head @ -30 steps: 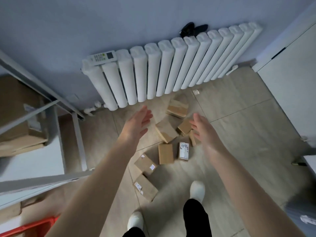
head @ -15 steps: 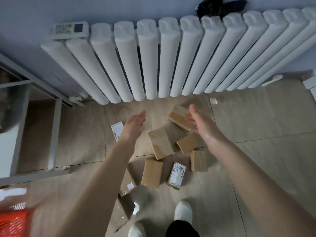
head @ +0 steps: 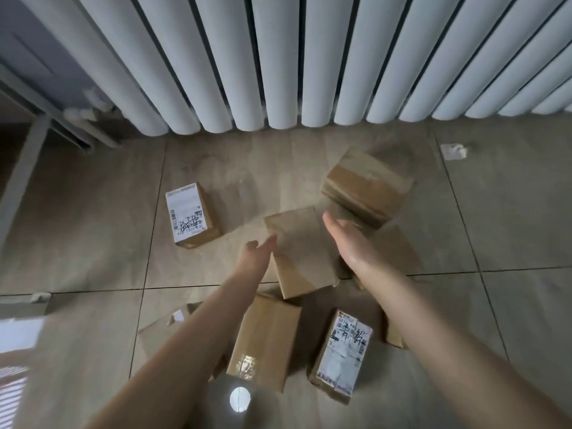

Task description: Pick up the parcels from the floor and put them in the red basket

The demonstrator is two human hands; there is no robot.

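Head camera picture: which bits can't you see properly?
- Red basket: nowhere in the head view.
- Lower-left parcel: mostly hidden under the left forearm.
- Right-side parcel: partly covered by the right arm.
- Radiator: top cut off by the upper edge.
- Label on the near parcel: print too small and blurred to read.

I count five brown cardboard parcels in clear view, all lying flat on the floor (head: 93, 227). Labelled parcel (head: 192, 215) sits alone at left, white label up. Plain parcel (head: 301, 252) lies centre, skewed. Large parcel (head: 366, 188) lies behind it, right. Taped parcel (head: 264, 339) and second labelled parcel (head: 342, 354) lie nearest me, side by side.
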